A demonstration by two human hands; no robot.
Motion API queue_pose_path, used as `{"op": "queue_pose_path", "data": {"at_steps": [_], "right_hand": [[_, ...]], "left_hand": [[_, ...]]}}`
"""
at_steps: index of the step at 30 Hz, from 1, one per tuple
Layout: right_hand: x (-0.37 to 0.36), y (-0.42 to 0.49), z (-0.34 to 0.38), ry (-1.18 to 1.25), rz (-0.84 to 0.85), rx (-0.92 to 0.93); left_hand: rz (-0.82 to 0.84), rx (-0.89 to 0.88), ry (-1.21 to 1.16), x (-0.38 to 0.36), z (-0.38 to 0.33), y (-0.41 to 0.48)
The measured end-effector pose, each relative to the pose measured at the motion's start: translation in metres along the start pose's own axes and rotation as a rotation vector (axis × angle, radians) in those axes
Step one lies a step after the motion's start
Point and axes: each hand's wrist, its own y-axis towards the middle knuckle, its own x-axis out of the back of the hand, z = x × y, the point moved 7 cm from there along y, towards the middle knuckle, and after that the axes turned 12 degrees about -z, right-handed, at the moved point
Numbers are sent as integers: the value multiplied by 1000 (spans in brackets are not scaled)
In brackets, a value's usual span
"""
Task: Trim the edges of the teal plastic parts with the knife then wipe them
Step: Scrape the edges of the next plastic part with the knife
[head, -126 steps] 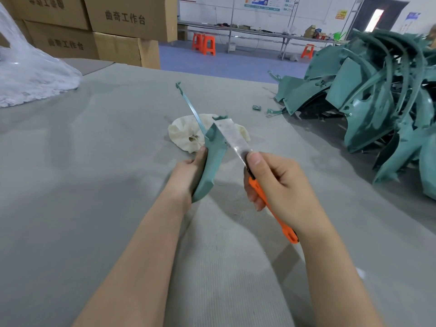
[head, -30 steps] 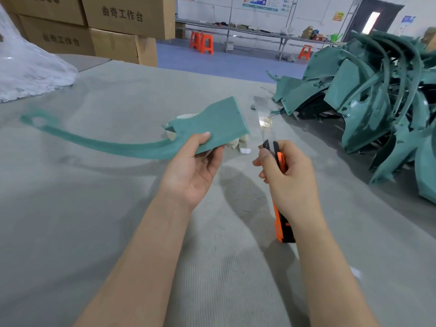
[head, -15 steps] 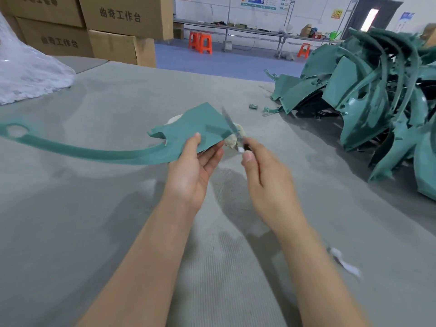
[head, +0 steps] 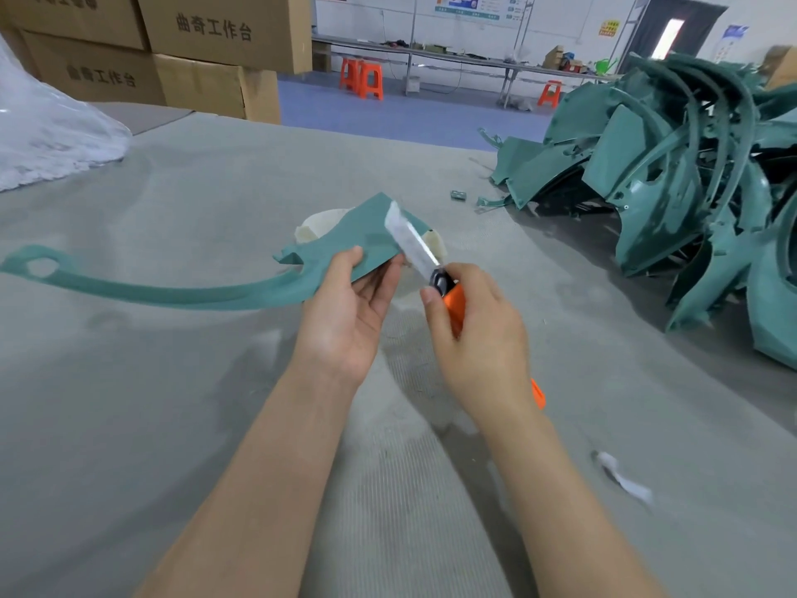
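My left hand (head: 345,317) grips a teal plastic part (head: 345,243) by its broad end, thumb on top and fingers beneath. The part's long thin arm curves away to the left and ends in a loop. My right hand (head: 478,338) holds an orange-handled knife (head: 453,304); its pale blade lies slanted against the part's right edge. A white cloth (head: 317,224) lies on the table behind the part, mostly hidden by it.
A big heap of teal plastic parts (head: 673,174) fills the right of the grey table (head: 172,403). Cardboard boxes (head: 207,45) stand at the back left beside a clear plastic bag (head: 43,135). A small white scrap (head: 621,476) lies at the right front.
Since 4.2 s ago my left hand has turned the part from upright to flat, its arm now pointing left. Over the last second the knife blade came back onto the part's right edge.
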Motion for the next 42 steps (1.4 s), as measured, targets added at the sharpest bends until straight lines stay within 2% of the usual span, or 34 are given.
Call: {"op": "queue_pose_path", "data": {"at_steps": [5, 11, 17, 29, 42], "right_hand": [[2, 4, -10, -17, -42, -46], [15, 15, -38, -44, -95, -207], [6, 7, -23, 83, -42, -151], [-2, 3, -17, 79, 35, -94], [3, 5, -17, -26, -27, -98]], "left_hand": [[13, 16, 14, -1, 1, -1], [-4, -23, 8, -2, -2, -1], [-13, -55, 22, 0, -4, 0], [8, -47, 7, -1, -2, 0], [17, -26, 31, -2, 2, -2]]}}
